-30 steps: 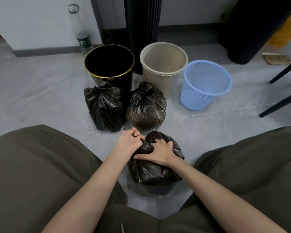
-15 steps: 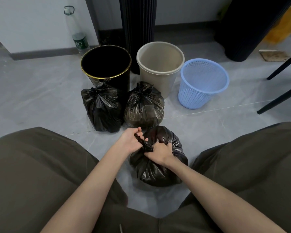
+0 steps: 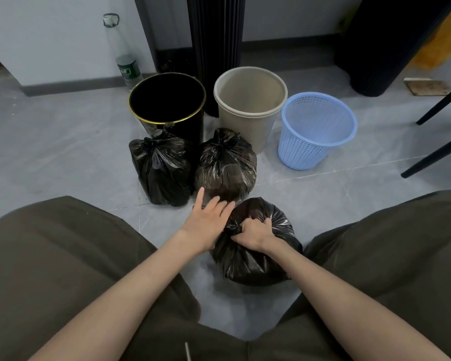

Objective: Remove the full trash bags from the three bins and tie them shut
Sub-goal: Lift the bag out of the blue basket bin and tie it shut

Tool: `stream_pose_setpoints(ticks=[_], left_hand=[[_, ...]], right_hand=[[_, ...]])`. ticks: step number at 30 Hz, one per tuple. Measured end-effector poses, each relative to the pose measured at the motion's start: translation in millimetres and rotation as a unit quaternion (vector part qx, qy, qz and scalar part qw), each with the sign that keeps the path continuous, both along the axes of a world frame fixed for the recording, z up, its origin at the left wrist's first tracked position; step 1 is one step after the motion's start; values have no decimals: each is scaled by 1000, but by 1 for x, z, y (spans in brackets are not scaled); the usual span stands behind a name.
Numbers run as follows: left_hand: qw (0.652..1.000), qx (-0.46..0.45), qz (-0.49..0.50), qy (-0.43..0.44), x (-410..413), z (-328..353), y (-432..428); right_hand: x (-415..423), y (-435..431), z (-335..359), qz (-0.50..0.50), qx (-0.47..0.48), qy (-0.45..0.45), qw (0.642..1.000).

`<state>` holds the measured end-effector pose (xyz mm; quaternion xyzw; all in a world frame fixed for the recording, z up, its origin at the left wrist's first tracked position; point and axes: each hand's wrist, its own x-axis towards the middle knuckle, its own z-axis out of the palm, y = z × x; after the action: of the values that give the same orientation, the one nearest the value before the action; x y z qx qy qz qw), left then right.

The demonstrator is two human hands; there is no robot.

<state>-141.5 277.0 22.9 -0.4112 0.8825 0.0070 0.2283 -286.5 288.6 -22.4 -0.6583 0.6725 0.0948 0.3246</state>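
Note:
Three bins stand in a row on the floor: a black bin with a gold rim (image 3: 167,121), a beige bin (image 3: 250,113) and a blue mesh bin (image 3: 315,142). Two tied black trash bags sit in front of them, the left bag (image 3: 162,170) and the middle bag (image 3: 225,165). A third black bag (image 3: 255,256) lies between my knees. My right hand (image 3: 253,234) grips the twisted neck at its top. My left hand (image 3: 207,222) hovers beside the bag with fingers spread straight, holding nothing.
A clear plastic bottle (image 3: 123,56) stands by the wall at the back left. A dark ribbed column (image 3: 215,48) rises behind the bins. Black chair legs (image 3: 438,149) slant in at the right. My knees fill the lower corners.
My left hand has let go of the bag's neck and spread its fingers. My right hand keeps its grip on the knot, and the bag has shifted slightly right.

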Motion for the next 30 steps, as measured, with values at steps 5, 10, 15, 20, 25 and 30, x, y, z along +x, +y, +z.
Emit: stream_pose_setpoints(ticks=[5,10,15,20,25,30], left_hand=[[988,118,97,15,-2,-6,-9],[712,547,344,276,2,5,-17],[501,588,450,447,7,-15,-20],[594,447,461,485,-1,-18,-15],[984,-4,128,121,-2,-16,4],[968,89,184,143,-3,-21,-1]], right_hand=[[2,0,2,41,-13,-22,999],[2,-1,3,105,-28,-31,994],[-5,-3,-3,54,-25,-58,997],[-5,-3,-5,-1,11,-80,997],[2,0,-6,14,3,-32,999],[-1,0,-6,16,-13,-8,1000]])
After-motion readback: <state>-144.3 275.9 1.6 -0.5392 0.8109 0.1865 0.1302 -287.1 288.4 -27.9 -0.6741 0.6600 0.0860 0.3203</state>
